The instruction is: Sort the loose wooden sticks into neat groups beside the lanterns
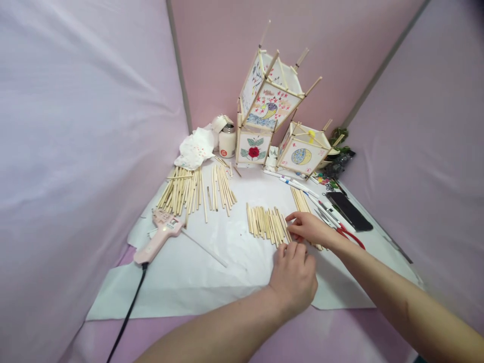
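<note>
A row of thin wooden sticks point(264, 224) lies side by side on the white sheet in the middle. My right hand point(310, 228) reaches to the right end of this row, its fingertips slightly apart and touching the outermost stick. Just below, my left hand point(295, 275) is curled closed at the sticks' near ends; its fingertips are hidden, so what it grips cannot be made out. Another group of sticks point(300, 200) lies behind and partly under my right hand.
A large pile of sticks point(181, 191) and a pink glue gun point(162, 234) with a cord lie on the left. Painted lanterns point(272, 101) and a white bottle point(227, 141) stand at the back. Pens, red-handled pliers point(351, 237) and a black phone point(350, 210) are on the right.
</note>
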Demonstrator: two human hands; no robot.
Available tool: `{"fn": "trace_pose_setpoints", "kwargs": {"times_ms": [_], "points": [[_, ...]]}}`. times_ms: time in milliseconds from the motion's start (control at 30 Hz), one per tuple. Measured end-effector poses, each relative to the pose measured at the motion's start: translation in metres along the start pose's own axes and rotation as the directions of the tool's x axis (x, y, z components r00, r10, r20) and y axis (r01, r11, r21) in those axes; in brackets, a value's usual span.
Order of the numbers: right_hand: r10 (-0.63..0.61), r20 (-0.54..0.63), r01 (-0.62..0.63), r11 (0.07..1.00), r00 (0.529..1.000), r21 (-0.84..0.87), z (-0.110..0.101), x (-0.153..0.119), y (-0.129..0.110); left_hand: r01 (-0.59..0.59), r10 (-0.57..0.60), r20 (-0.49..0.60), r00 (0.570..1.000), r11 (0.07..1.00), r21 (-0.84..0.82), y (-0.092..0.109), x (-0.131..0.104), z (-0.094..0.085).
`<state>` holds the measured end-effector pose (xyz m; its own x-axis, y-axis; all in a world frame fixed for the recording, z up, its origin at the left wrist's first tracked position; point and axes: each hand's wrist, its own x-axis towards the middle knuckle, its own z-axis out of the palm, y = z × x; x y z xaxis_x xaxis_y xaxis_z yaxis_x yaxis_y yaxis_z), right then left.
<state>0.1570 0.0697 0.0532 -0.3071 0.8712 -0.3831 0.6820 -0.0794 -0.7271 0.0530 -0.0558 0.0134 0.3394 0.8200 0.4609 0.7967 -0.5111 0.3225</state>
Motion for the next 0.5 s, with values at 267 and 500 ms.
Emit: {"fn": "trace_pose_setpoints", "kwargs": {"times_ms": [267, 500], "points": [[-0.028, 0.111, 0.041, 0.993, 0.993, -0.113, 0.003, 0.011, -0.008, -0.052, 0.052, -0.026, 0.998, 0.999, 0.009, -0.003, -0.001, 0.007], [-0.224, 0.047, 0.217, 0.836, 0.973, -0.504, -0.021, 0.046, -0.069, -0.044, 0.045, -0.031, 0.999, 0.999, 0.023, -0.005, -0.001, 0.007]]}}
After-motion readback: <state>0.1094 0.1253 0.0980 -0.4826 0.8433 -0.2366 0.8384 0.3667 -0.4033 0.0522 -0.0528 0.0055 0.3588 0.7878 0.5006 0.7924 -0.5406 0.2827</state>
